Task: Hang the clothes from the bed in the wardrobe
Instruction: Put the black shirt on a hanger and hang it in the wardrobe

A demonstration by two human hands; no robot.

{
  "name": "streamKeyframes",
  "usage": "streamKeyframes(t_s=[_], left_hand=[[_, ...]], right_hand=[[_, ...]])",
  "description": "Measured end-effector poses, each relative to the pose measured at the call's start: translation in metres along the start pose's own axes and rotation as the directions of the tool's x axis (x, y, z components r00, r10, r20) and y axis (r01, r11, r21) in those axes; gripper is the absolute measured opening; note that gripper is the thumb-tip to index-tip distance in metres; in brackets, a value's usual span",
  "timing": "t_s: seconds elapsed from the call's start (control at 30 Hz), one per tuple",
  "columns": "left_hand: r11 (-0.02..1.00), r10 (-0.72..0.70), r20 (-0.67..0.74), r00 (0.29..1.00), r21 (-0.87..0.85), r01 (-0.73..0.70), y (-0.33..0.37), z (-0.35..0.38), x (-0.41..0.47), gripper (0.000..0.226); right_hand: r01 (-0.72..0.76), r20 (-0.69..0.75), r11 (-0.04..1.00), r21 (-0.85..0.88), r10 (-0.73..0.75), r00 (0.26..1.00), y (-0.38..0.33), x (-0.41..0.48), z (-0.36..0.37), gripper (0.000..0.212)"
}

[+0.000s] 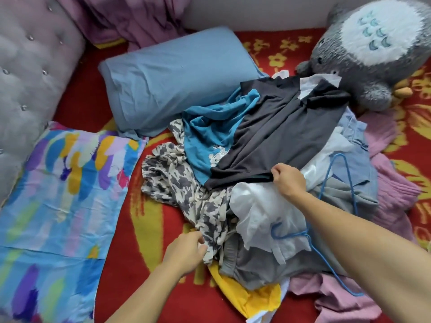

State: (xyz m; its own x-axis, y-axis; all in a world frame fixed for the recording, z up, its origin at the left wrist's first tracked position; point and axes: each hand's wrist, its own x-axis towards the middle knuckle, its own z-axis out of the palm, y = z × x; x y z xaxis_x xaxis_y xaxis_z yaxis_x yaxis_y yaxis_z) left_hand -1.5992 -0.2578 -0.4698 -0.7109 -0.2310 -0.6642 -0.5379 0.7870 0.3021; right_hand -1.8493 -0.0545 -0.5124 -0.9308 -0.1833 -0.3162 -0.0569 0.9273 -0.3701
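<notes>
Head camera looks down on the bed, and from here the right hand (289, 180) is pinching the near hem of a dark grey shirt (279, 127), fingers curled under the cloth and thumb on top. The left hand (186, 250) is lower down, its fingers closed on the near edge of a cream and grey blotched garment (177, 180). Both pieces belong to the heap of clothes in the middle of the red bedspread (112, 264).

The dark shirt lies on top of the heap, overlapping a teal shirt (210, 127) with a small white print. Just under the right wrist is a crumpled white garment (261, 210), and a thin blue hanger (328, 177) runs through the pile beside that forearm. A grey piece (256, 264) and a yellow one (251, 297) sit at the near edge, with pink cloth (345, 297) to the right.

Beyond the heap lie a blue pillow (177, 80) and a grey plush toy (373, 50); a multicoloured pillow (58, 194) rests against the tufted headboard (30, 66) on the left.
</notes>
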Motion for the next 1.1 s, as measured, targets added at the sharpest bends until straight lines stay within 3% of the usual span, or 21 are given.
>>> streamKeyframes(t_s=[0.13, 0.27, 0.37, 0.5, 0.57, 0.67, 0.73, 0.77, 0.8, 0.83, 0.87, 0.93, 1.0, 1.1], left_hand=[[0.996, 0.075, -0.178, 0.981, -0.032, -0.081, 0.042, -0.024, 0.019, 0.039], [0.966, 0.224, -0.437, 0.871, -0.019, -0.258, 0.102, -0.044, 0.040, 0.070], [0.931, 0.358, -0.443, 0.822, 0.103, -0.350, 0.135, -0.047, 0.051, 0.069], [0.877, 0.461, -0.253, 0.851, 0.279, -0.392, 0.146, -0.027, 0.054, 0.030], [0.888, 0.460, -0.225, 0.859, 0.142, -0.438, 0.141, -0.009, 0.043, 0.021], [0.842, 0.268, -0.310, 0.912, -0.385, -0.379, 0.138, 0.006, 0.018, 0.021], [0.756, 0.146, -0.368, 0.919, -0.557, -0.343, 0.142, -0.005, 0.001, 0.021], [0.727, 0.129, -0.407, 0.904, -0.581, -0.365, 0.144, -0.015, -0.009, 0.015], [0.712, 0.163, -0.445, 0.881, -0.565, -0.417, 0.146, -0.027, -0.021, 0.008], [0.728, 0.238, -0.471, 0.849, -0.492, -0.477, 0.149, -0.041, -0.035, 0.020], [0.787, 0.340, -0.459, 0.821, -0.340, -0.516, 0.150, -0.052, -0.047, 0.039], [0.876, 0.477, -0.392, 0.787, 0.138, -0.462, 0.153, -0.067, -0.073, 0.067], [0.820, 0.542, -0.355, 0.761, 0.421, -0.387, 0.148, -0.075, -0.086, 0.060], [0.768, 0.612, -0.391, 0.687, 0.500, -0.400, 0.133, -0.108, -0.097, 0.033]], right_hand=[[0.003, -0.130, 0.945, 0.328, 0.042, 0.991, -0.006, -0.032, -0.056, 0.023], [0.057, -0.063, 0.780, 0.623, -0.023, 0.998, -0.015, -0.090, -0.108, 0.025], [-0.005, 0.043, 0.640, 0.769, -0.044, 0.998, -0.010, -0.134, -0.131, 0.027], [-0.110, 0.114, 0.448, 0.887, 0.019, 0.993, 0.021, -0.177, -0.148, 0.030], [-0.155, 0.139, 0.366, 0.918, 0.068, 0.988, 0.040, -0.191, -0.151, 0.034], [-0.267, 0.263, 0.190, 0.945, 0.047, 0.964, 0.063, -0.202, -0.157, 0.027], [-0.304, 0.306, 0.159, 0.939, 0.014, 0.952, 0.069, -0.204, -0.164, 0.009], [-0.305, 0.308, 0.180, 0.935, 0.012, 0.951, 0.070, -0.203, -0.167, 0.014], [-0.297, 0.300, 0.204, 0.933, 0.019, 0.954, 0.067, -0.202, -0.172, 0.016], [-0.283, 0.282, 0.215, 0.935, 0.036, 0.959, 0.062, -0.198, -0.178, 0.016], [-0.269, 0.266, 0.208, 0.940, 0.046, 0.963, 0.057, -0.194, -0.185, 0.015], [-0.245, 0.239, 0.180, 0.953, 0.055, 0.969, 0.044, -0.187, -0.202, 0.013], [-0.210, 0.212, 0.209, 0.955, 0.011, 0.977, 0.028, -0.182, -0.221, 0.017], [-0.089, 0.121, 0.388, 0.917, -0.058, 0.991, -0.001, -0.182, -0.257, 0.017]])
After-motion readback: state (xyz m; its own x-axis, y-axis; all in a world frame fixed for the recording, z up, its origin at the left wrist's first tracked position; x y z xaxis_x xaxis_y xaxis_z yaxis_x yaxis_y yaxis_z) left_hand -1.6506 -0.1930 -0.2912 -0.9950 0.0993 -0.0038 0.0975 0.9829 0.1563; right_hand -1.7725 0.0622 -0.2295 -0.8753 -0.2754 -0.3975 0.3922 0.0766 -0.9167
